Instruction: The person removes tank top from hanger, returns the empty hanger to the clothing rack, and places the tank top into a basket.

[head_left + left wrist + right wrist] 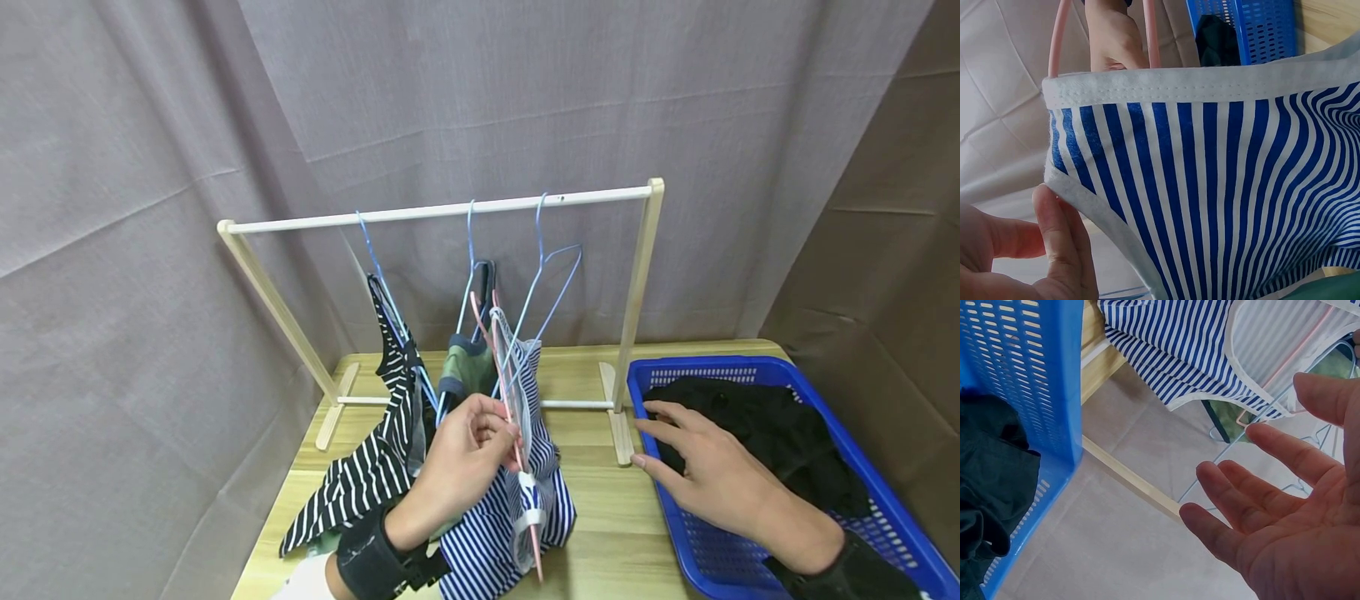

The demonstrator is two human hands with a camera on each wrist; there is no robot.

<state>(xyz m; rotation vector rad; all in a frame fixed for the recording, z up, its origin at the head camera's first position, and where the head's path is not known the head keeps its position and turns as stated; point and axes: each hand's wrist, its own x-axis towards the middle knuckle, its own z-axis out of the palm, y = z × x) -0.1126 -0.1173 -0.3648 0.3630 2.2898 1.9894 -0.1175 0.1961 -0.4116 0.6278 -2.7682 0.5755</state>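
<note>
My left hand (468, 442), in the middle of the head view, has its fingers curled at a pink hanger (534, 550) and pinches it. A blue-and-white striped sleeveless top (558, 500) hangs on that hanger, its white-edged strap (1166, 87) large in the left wrist view. There, the left fingertips (1047, 197) are right at the strap's edge. My right hand (712, 471) hovers with spread fingers over the near-left side of a blue basket (678, 533), holding nothing. A dark crumpled garment (750, 425) lies in the basket.
A small wooden rack (420, 217) stands on the wooden table (600, 533). From its bar hang a black-and-white striped garment (367, 467), a green garment (468, 367) and a bare blue hanger (558, 308). Grey cloth (525, 100) backs the table.
</note>
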